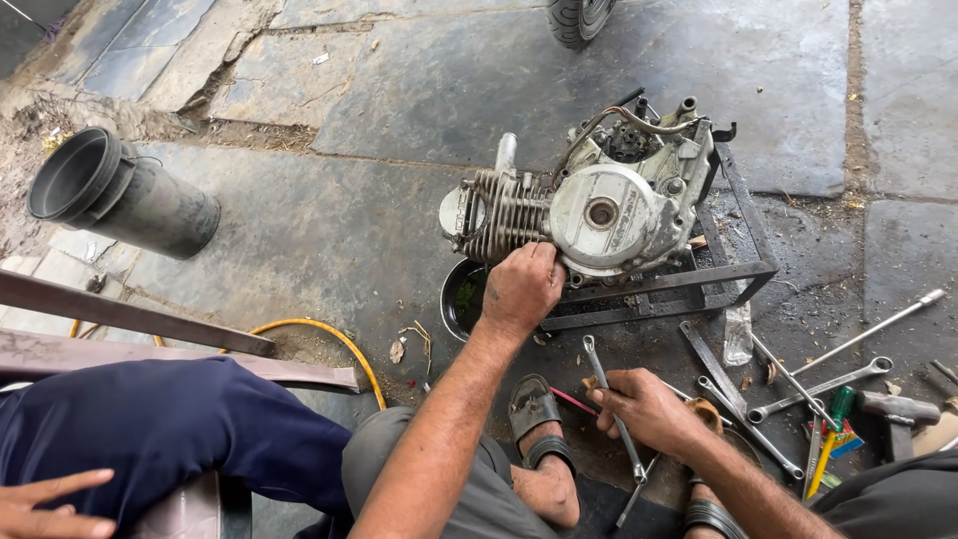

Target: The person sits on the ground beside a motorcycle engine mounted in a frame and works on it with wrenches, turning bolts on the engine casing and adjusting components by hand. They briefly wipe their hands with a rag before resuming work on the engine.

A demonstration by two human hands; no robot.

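one motorcycle engine point(599, 205) sits on a dark metal stand point(699, 279) at about one o'clock from the person, on the stone floor point(329, 230). the left hand point(521, 287) presses its curled fingers against the engine's lower edge by the round side cover, clamped on nothing i can make out. the right hand point(644, 404) is closed around a long spanner point(614, 419), low at five o'clock. a black bowl point(461, 297) stands just beside the stand at nine o'clock of the left hand, partly hidden by it. more wrenches point(798, 389) and a green-handled screwdriver point(830, 434) lie scattered at three to four o'clock. a yellow hose point(329, 334) curves at eight o'clock; a grey pipe point(125, 195) lies far off at ten. another person's hand point(50, 499) shows at bottom left.
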